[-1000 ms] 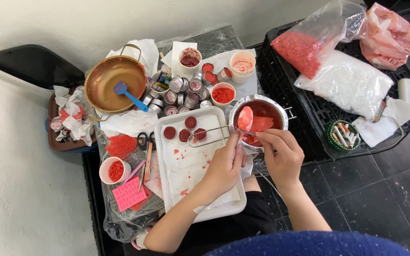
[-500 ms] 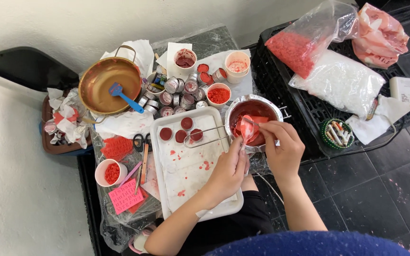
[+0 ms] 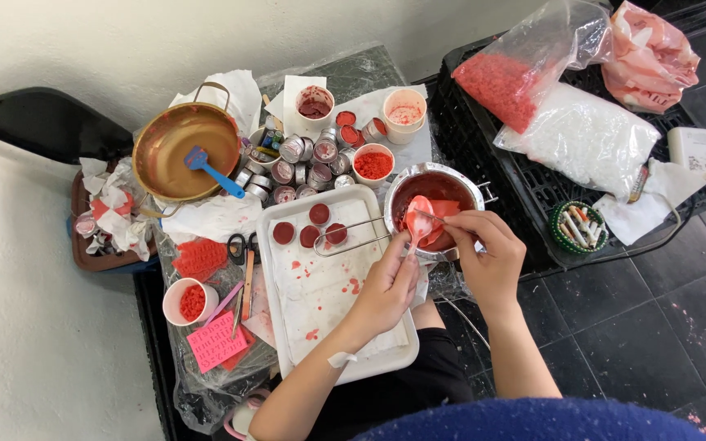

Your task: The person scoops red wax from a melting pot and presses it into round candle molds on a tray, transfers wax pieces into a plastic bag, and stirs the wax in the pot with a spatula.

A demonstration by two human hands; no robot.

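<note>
My left hand (image 3: pixel 386 287) reaches over a white tray (image 3: pixel 275 327) and holds a pink spoon (image 3: pixel 418 219) above a steel pot (image 3: pixel 451 173) of red melted wax. My right hand (image 3: pixel 488 253) is at the pot's near rim, its fingertips pinched on a thin stick (image 3: pixel 433 215) that touches the spoon. The pot's long wire handle (image 3: pixel 345 237) lies across the tray. Three red filled tins (image 3: pixel 310 229) stand at the tray's far end, and red drips spot its paper lining.
Behind the tray are several small tins (image 3: pixel 304 159), cups (image 3: pixel 373 163) of red wax, a gold bowl (image 3: pixel 165 151) with a blue spatula (image 3: pixel 210 167), scissors (image 3: pixel 243 245) and a pink note (image 3: pixel 216 341). Bags of red (image 3: pixel 504 82) and white pellets (image 3: pixel 590 135) lie on a black crate (image 3: pixel 533 237).
The pink spoon has dropped from the pot's left rim to over the wax. Both hands have drawn closer together at the pot.
</note>
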